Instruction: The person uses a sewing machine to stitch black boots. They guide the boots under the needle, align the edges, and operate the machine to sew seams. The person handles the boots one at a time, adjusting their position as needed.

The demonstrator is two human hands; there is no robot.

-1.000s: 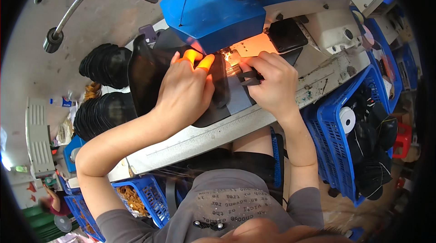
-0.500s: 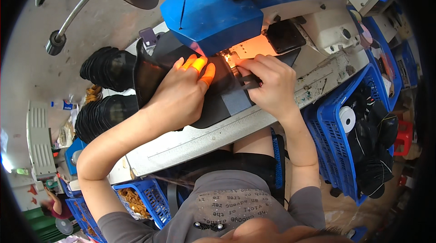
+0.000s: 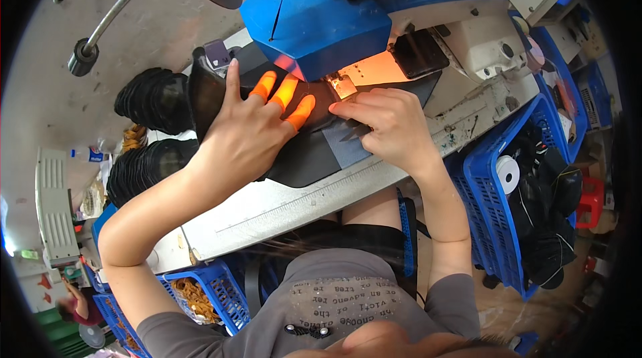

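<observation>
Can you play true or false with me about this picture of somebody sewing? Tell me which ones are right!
1. The left hand lies flat on the black piece. True.
2. Three fingers of the left hand wear orange finger covers. True.
3. The sewing machine has a red top. False: the top part is blue.
4. The right hand is up in the air, away from the work. False: it rests on the black piece right by the needle area, beside the left hand.
5. A blue crate stands at the person's right side. True: it holds dark pieces and a white roll.
6. The table under the black piece is green. False: it is pale grey.
</observation>
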